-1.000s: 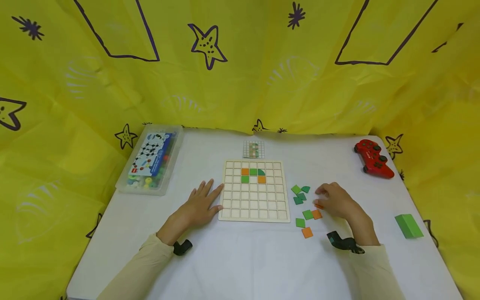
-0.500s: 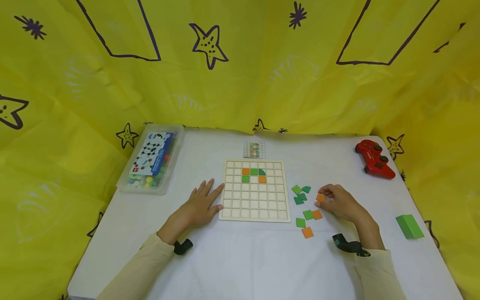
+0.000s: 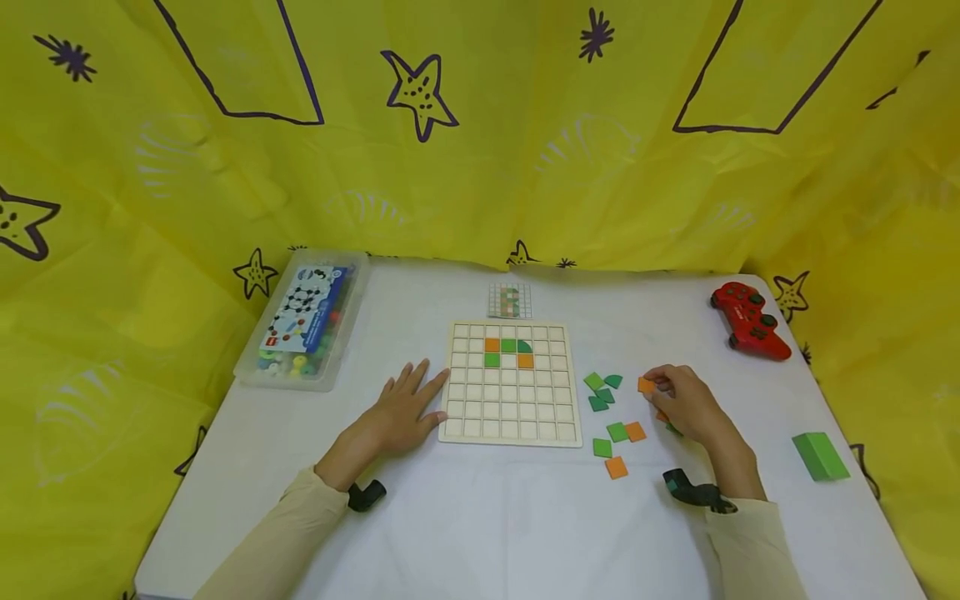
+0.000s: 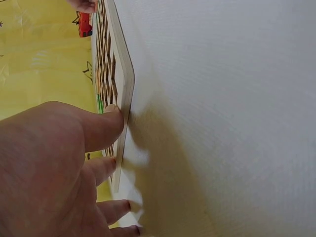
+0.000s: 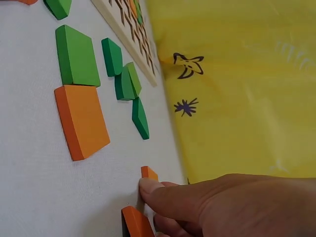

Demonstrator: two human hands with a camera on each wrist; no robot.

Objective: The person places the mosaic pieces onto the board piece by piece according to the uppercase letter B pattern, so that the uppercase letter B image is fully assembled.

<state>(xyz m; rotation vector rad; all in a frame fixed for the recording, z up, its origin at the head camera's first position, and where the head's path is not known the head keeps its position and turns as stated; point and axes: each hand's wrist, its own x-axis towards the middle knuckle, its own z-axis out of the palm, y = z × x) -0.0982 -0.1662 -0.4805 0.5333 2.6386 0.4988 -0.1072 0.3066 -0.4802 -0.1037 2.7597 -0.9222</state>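
A square wooden grid board (image 3: 480, 415) lies mid-table, with orange and light green square tiles and one dark green rounded tile in its upper cells. My left hand (image 3: 399, 414) lies spread at its left side; in the left wrist view the thumb (image 4: 106, 127) touches the board's edge. To the right of the board, my right hand (image 3: 686, 406) pinches an orange square tile (image 3: 646, 385) between thumb and forefinger. Under that hand another orange tile (image 5: 137, 223) shows partly, beside a bit of green. Several loose tiles, including a light green square (image 3: 617, 432), lie between hand and board.
Behind the board lies a small printed grid card (image 3: 510, 301). A clear box of coloured parts (image 3: 300, 321) stands at the back left, a red game controller (image 3: 750, 321) at the back right. A green block (image 3: 821, 456) sits near the right edge. Yellow curtain (image 3: 480, 192) surrounds the table.
My right hand has picked up the orange tile and moved it slightly away from me. Another orange tile and some green now show beneath the hand. The left hand has stayed in place.
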